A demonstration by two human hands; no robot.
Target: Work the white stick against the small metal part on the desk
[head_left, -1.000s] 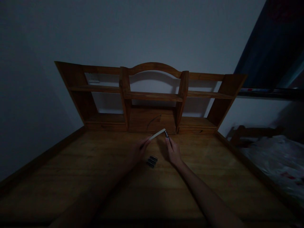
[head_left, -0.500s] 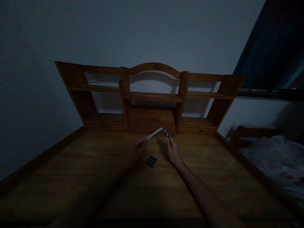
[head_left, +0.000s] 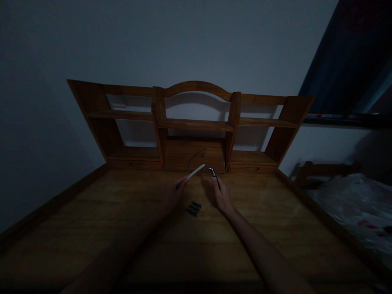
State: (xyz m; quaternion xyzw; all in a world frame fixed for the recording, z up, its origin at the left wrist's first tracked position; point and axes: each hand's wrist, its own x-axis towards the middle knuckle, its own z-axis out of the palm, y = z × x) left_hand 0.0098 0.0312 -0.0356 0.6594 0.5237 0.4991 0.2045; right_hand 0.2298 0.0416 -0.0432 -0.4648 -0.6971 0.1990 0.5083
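Note:
My left hand (head_left: 175,192) is closed around a slim pale stick (head_left: 196,170), which slants up and to the right; a short dark end shows by the fingers. In my right hand (head_left: 224,197) is a thin dark-handled tool with a bent shiny tip (head_left: 213,172). That tip points left, near the stick's far end, with a small gap between them. Below and between the hands, a small group of dark pieces (head_left: 194,208) lies side by side on the wooden desk (head_left: 275,228). Dim light hides their details.
A wooden shelf unit (head_left: 196,125) stands along the back of the desk against the wall. Raised wooden edges (head_left: 318,204) run along the desk's sides. To the right are a clear plastic bag (head_left: 352,204) and a dark curtain (head_left: 333,65).
The pale stick has drawn slightly left, widening the gap to the bent tip. My right hand stays almost in place. The whole view has shifted a little.

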